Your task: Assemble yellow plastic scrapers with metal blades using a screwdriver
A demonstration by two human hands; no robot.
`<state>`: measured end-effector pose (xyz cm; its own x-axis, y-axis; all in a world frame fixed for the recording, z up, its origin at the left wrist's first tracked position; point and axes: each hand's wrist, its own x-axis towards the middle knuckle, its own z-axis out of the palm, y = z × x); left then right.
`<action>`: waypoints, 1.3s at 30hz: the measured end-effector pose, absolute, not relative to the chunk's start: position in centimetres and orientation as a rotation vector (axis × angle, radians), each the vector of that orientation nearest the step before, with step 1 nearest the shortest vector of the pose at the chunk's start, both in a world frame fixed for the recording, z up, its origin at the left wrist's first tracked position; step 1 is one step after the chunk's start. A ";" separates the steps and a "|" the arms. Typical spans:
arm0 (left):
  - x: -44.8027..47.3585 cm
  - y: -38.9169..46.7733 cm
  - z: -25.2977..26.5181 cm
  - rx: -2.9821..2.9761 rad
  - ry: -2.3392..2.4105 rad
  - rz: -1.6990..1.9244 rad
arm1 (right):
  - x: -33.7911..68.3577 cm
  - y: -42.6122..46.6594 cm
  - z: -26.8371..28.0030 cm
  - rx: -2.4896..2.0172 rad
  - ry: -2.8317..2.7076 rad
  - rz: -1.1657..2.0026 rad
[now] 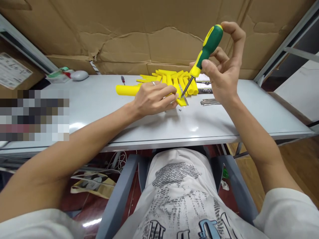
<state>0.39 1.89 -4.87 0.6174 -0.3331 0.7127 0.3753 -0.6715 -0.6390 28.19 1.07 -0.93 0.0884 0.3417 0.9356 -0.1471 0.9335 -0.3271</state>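
My left hand [156, 98], with a ring on one finger, is closed around a long yellow plastic handle [127, 90]. The handle's rounded end sticks out to the left; at its other end a thin metal blade [185, 100] shows. My right hand [228, 66] grips a screwdriver [209, 43] with a green and yellow grip, tilted down to the left. Its tip meets the yellow end beside my left fingertips. A tiny metal piece, perhaps a screw [179, 110], lies on the table just below. Behind my left hand is a pile of similar yellow handles [171, 78].
On the white table [99, 122], metal strips [210, 102] lie near my right wrist. A small screwdriver [123, 79], a white computer mouse [79, 75] and a clear box [58, 77] are at the back left. Cardboard [124, 43] stands behind the table.
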 end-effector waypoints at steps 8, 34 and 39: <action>0.4 1.4 -4.5 -2.037 0.019 -1.114 | 27.0 -1.2 -0.5 -0.395 -1.375 0.422; 1.8 1.1 -7.4 -2.503 -0.364 -0.826 | 22.9 -8.7 2.5 -0.703 -1.690 0.756; 2.8 0.0 -7.2 -2.727 -0.565 -0.728 | 24.3 -3.7 3.1 -0.658 -1.659 0.836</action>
<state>2.76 0.02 -7.18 0.7984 0.2999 0.5221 0.4314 -0.8898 -0.1486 24.28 -3.71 3.15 -0.2344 0.7812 0.5787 -0.0004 0.5952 -0.8036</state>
